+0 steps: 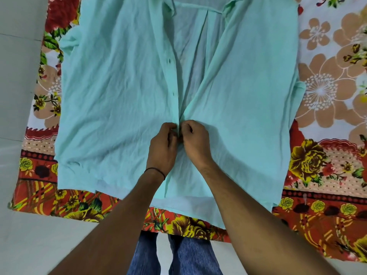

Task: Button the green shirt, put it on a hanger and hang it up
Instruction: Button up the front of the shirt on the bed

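The green shirt (pixel 123 80) lies flat on the bed, collar away from me and hem toward me. Its front gapes open from the collar down to my hands and is closed below them. My left hand (pixel 162 149) pinches the left front edge, the strip with the buttonholes. My right hand (pixel 195 143) pinches the right front edge against it. The two hands touch at the middle of the shirt, and the button between the fingers is hidden. Two empty buttonholes show on the left strip above my hands. No hanger is in view.
A flowered bedsheet (pixel 325 90) in red, yellow and beige covers the bed under the shirt. Its near edge (pixel 190 227) hangs just in front of my legs in blue trousers (pixel 184 257). Pale floor (pixel 17 108) runs along the left side.
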